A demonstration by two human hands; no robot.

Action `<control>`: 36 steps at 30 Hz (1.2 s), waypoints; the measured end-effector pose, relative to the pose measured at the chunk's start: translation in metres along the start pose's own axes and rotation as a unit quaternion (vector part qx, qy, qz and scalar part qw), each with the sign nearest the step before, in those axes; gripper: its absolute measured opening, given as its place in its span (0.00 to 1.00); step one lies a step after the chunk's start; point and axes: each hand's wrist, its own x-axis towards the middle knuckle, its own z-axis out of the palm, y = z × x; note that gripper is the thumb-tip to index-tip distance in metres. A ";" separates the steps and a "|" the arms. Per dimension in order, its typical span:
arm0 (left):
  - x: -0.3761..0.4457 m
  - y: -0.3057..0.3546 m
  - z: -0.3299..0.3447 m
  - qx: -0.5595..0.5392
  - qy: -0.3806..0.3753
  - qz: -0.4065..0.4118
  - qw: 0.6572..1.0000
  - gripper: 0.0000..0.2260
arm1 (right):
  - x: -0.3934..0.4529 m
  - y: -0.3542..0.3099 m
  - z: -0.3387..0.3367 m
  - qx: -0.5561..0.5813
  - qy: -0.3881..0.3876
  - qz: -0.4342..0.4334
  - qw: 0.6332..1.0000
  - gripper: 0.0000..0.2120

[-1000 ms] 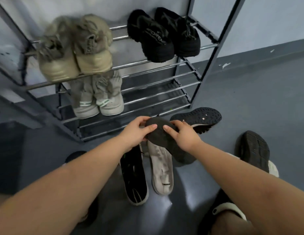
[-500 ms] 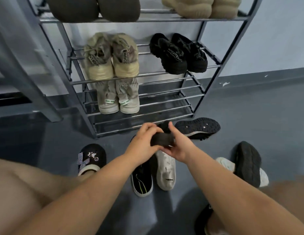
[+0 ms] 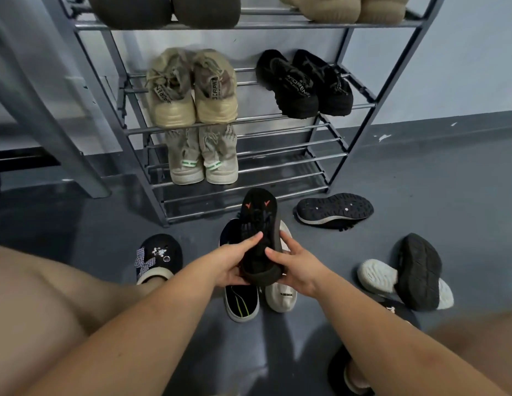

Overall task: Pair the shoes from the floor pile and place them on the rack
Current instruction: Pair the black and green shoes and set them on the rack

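Observation:
I hold a black shoe point(image 3: 259, 224) sole-up above the floor, its black tread marked with orange arrows. My left hand point(image 3: 230, 261) grips its left side and heel, my right hand point(image 3: 294, 264) grips its right side. Under it on the floor lie a dark shoe with a yellow-striped insole point(image 3: 242, 304) and a pale grey shoe point(image 3: 280, 298). A black shoe point(image 3: 334, 210) lies sole-up by the rack's foot. At the right, a dark shoe point(image 3: 419, 270) lies sole-up across a white one point(image 3: 374, 274). The metal rack point(image 3: 360, 105) stands ahead.
The rack holds a beige pair point(image 3: 192, 90) and a black pair point(image 3: 303, 84) on the middle shelf, a grey pair point(image 3: 203, 158) below, more shoes on top. My feet wear black clogs, one with a bow point(image 3: 157, 258). A grey post point(image 3: 49, 110) leans at left.
The shoe in my hands has turned from edge-on to sole-up, showing its orange-marked tread. The view has tilted up slightly, showing more of the rack.

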 end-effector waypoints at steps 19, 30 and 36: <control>0.041 -0.041 -0.008 0.135 0.013 -0.009 0.991 0.15 | 0.032 0.040 -0.029 -0.040 0.062 0.066 0.995 0.37; 0.092 -0.042 0.067 0.179 -0.056 -0.048 0.981 0.18 | 0.021 0.051 -0.108 0.024 0.158 0.118 0.980 0.29; 0.111 -0.062 0.114 0.217 -0.072 -0.083 0.970 0.15 | 0.007 0.066 -0.143 0.017 0.206 0.158 0.966 0.28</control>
